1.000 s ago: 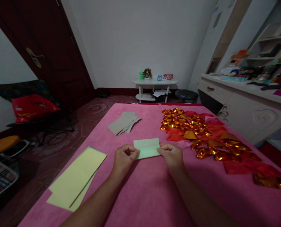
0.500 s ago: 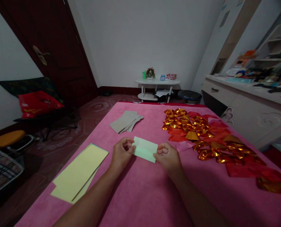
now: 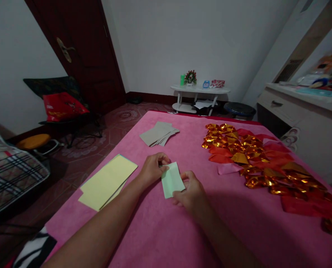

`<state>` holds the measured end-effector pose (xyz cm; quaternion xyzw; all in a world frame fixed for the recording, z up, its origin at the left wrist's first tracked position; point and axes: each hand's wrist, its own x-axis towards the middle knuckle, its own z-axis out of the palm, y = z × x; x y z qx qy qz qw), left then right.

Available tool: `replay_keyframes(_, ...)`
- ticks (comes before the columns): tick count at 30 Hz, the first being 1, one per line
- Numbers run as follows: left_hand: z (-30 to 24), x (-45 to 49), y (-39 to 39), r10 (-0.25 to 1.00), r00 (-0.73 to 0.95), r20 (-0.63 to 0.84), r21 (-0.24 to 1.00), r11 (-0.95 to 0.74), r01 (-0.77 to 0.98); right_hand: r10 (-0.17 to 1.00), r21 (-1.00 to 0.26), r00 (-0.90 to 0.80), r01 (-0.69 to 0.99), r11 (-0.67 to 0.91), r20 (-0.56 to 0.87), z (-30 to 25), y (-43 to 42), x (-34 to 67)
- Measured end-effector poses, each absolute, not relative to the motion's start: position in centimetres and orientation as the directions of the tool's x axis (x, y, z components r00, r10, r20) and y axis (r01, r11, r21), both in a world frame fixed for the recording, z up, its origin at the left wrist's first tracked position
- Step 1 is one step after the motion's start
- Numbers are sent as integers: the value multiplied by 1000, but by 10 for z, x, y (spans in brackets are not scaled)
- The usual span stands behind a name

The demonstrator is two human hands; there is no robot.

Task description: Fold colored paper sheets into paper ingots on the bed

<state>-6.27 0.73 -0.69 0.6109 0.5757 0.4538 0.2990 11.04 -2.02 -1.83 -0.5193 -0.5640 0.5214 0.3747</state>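
Note:
A small light green sheet of paper (image 3: pixel 172 181) with a crease along it is held between my two hands, above the pink tablecloth (image 3: pixel 155 230). My left hand (image 3: pixel 154 168) pinches its upper left edge between thumb and fingers. At its lower right edge, my right hand (image 3: pixel 188 190) grips with the thumb on top and fingers partly hidden behind. To the left of my left hand lies a stack of yellow paper sheets (image 3: pixel 110 180). Farther back sits a fanned pile of grey paper pieces (image 3: pixel 159 133).
Rows of folded gold and red foil paper pieces (image 3: pixel 240 158) cover the table's right side. Beyond the table stand a small white side table (image 3: pixel 199 89) and a dark round stool (image 3: pixel 240 109). A chair with a red bag (image 3: pixel 64 106) is at the left, near a door (image 3: pixel 82 48).
The green paper has been turned from lying crosswise to standing nearly lengthwise. My right hand has moved slightly nearer me, and the camera view has shifted to the left.

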Motion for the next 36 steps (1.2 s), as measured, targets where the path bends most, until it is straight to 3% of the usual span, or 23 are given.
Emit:
replay_keyframes(7, -7, -63, 6, 971, -2, 241, 792, -195, 578, 977, -976, -178, 201, -78, -115, -13, -20, 109)
replay_keyframes(12, 5, -62, 3, 926, 37, 375, 548, -254, 797, 979, -977, -200, 211, -2, -45, -15, -17, 112)
replay_keyframes(15, 8, -58, 1, 923, 137, 359, 463, -304, 833, 963, -973, -266, 230, 28, -35, -15, -18, 112)
replay_keyframes(21, 6, -59, -6, 922, 258, 288, 506, -375, 777, 911, -921, -352, 383, -68, -214, -8, -18, 112)
replay_keyframes(28, 5, -73, -22, 910, 296, 292, 562, -413, 716, 806, -928, -495, 331, -170, -324, -11, -13, 126)
replay_keyframes(32, 6, -74, -29, 916, 284, 283, 583, -399, 707, 876, -877, -444, 477, 52, -190, -4, -18, 137)
replay_keyframes(36, 6, -76, -34, 916, 283, 284, 604, -400, 689, 858, -667, -505, 671, 325, -89, 17, -27, 142)
